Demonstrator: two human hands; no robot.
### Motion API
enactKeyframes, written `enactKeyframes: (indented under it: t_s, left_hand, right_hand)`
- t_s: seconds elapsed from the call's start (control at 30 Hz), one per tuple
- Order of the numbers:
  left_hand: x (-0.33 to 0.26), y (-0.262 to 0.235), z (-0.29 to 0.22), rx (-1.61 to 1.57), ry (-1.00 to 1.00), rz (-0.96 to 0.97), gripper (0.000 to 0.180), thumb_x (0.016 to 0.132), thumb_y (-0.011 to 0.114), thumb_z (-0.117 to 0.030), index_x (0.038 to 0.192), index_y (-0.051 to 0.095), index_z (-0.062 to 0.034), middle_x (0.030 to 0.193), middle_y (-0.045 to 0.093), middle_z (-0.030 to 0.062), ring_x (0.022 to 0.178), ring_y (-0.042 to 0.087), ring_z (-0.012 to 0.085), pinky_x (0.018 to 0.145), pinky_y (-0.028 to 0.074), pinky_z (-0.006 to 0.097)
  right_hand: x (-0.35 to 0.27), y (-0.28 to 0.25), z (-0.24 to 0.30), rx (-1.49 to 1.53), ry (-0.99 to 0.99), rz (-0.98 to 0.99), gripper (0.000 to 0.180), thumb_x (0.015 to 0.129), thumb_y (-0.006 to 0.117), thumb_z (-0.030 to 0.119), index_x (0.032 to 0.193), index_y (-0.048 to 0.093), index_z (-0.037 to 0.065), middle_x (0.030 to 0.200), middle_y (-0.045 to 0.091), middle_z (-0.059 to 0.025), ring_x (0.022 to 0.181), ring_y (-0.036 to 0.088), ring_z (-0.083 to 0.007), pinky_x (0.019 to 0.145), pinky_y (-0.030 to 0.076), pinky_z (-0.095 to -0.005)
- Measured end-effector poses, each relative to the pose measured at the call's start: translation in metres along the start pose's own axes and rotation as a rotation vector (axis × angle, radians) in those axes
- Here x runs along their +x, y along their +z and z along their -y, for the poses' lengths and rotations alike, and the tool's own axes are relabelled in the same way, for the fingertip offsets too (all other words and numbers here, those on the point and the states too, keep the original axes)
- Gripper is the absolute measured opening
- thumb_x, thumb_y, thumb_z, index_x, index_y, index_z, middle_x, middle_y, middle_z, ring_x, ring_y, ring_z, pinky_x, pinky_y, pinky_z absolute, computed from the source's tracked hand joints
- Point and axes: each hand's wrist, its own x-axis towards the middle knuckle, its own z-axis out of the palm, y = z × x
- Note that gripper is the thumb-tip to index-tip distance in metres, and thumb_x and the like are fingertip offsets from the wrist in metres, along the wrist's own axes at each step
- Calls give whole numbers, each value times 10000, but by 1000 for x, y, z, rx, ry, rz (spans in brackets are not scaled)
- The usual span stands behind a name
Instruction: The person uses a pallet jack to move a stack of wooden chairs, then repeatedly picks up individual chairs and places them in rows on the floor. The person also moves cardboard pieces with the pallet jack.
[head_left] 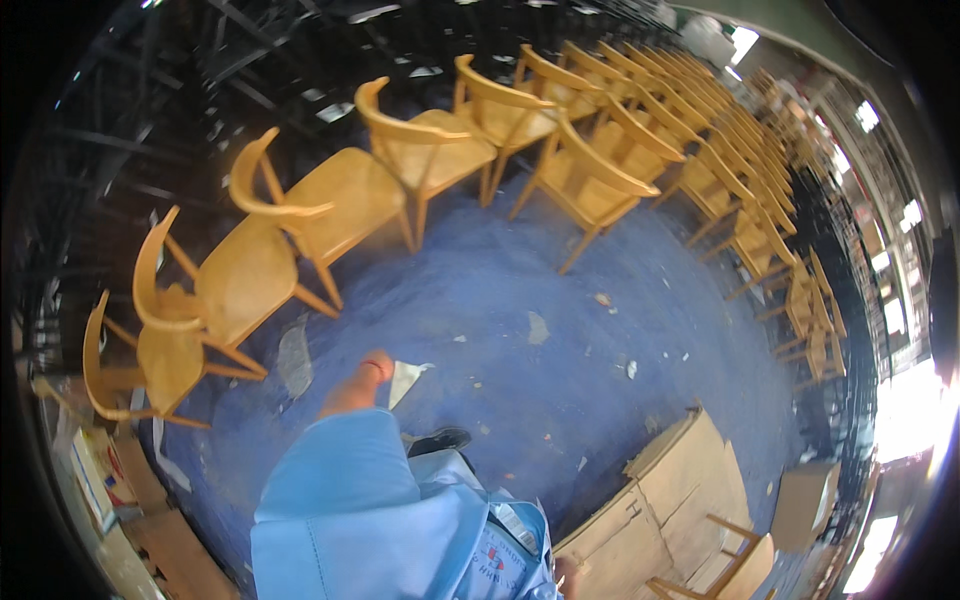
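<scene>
Rows of wooden chairs (420, 150) curving from near left to far right. Blue floor (500, 300) strewn with paper scraps (537, 327). Flattened cardboard (660, 510) near right, beside cardboard box (805, 505). More boxes (95, 480) near left. Bright windows (905, 400) along right edge. Dark metal frames (200, 80) far left.

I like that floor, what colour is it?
The floor is blue, scattered with scraps; the head view shows it best.

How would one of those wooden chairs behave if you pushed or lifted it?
The wooden chair looks rigid, so it would probably move as one piece. Its thin splayed legs and open back suggest it is fairly light. Pushed high on the curved backrest, it might tip rather than slide across the blue floor.
</scene>
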Motion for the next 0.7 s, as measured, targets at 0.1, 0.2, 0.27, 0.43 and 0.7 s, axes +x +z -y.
enactKeyframes:
  t_s: [0.1,0.2,0.27,0.43,0.7]
  left_hand:
    - [-82,59,118,28,-240,-14,261,814,545,-178,978,717,-69,1041,674,152,970,659,288,829,521,365]
    - [-153,134,170,-17,-304,215,253,836,539,-178,978,725,-79,993,694,117,923,672,272,782,533,378]
    - [-208,206,174,-24,-262,197,255,850,555,-226,955,728,-71,901,702,113,842,683,253,721,534,386]
    - [-316,272,231,-585,-403,367,385,876,506,-344,1050,682,-49,1041,650,160,971,626,295,819,488,447]
    - [-384,264,442,-555,-705,-129,368,852,562,-331,1072,660,-53,1159,630,160,1093,595,319,906,473,411]
  right_hand:
    - [19,0,109,327,-185,-127,182,819,475,143,803,601,13,593,558,-93,442,514,-173,392,407,-298]
    - [3,27,202,415,-384,-51,201,852,498,115,990,604,16,739,610,-118,556,559,-178,445,456,-281]
    - [-25,68,241,240,-539,-32,288,886,499,158,1130,575,27,840,631,-107,613,581,-182,472,468,-291]
    - [-112,182,243,-24,-615,188,373,902,504,184,1246,536,43,954,639,-90,698,598,-183,535,482,-293]
    - [-203,224,2,390,-27,158,194,848,491,225,758,588,83,666,583,-108,558,556,-243,453,449,-398]
